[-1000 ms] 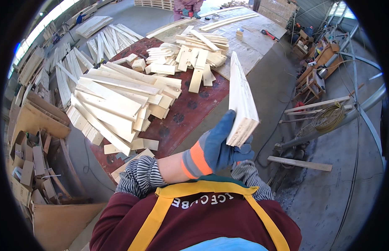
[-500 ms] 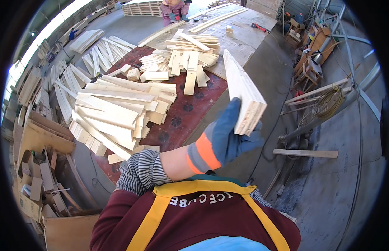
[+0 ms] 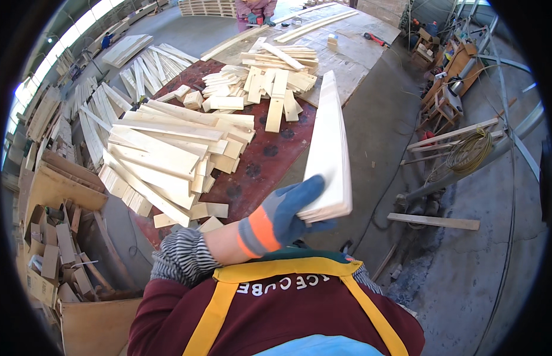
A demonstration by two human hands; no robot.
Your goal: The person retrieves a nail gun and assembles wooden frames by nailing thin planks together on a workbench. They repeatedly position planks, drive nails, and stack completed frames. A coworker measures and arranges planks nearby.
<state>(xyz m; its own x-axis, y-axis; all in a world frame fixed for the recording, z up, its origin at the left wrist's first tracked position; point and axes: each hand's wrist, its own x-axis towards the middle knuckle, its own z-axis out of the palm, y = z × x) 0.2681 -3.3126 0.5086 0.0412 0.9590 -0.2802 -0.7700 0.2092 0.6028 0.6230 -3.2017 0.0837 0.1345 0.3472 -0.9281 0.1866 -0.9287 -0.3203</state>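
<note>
My left hand (image 3: 288, 207), in a blue-grey glove with an orange band, is closed around a stack of pale wooden boards (image 3: 327, 154). Its thumb lies over the top face near the close end, while the fingers pass underneath and are mostly hidden. The far end of the stack points away and slightly up. To the left, a large pile of similar boards (image 3: 163, 154) rests on a dark red tabletop (image 3: 252, 172). Shorter wooden pieces (image 3: 276, 98) lie heaped beyond it. My right hand is out of sight.
Boxes of wood offcuts (image 3: 56, 255) stand at lower left. Ahead, a co-worker (image 3: 255, 12) is at the far end of a wooden worktop (image 3: 353, 41), where a red tool (image 3: 377, 39) lies. On the right are a coiled hose (image 3: 470, 151) and a loose plank (image 3: 433, 222) on the floor.
My left hand has moved left and slightly down with the stack of boards. The stack has turned, so its top face shows more and its cut end less.
</note>
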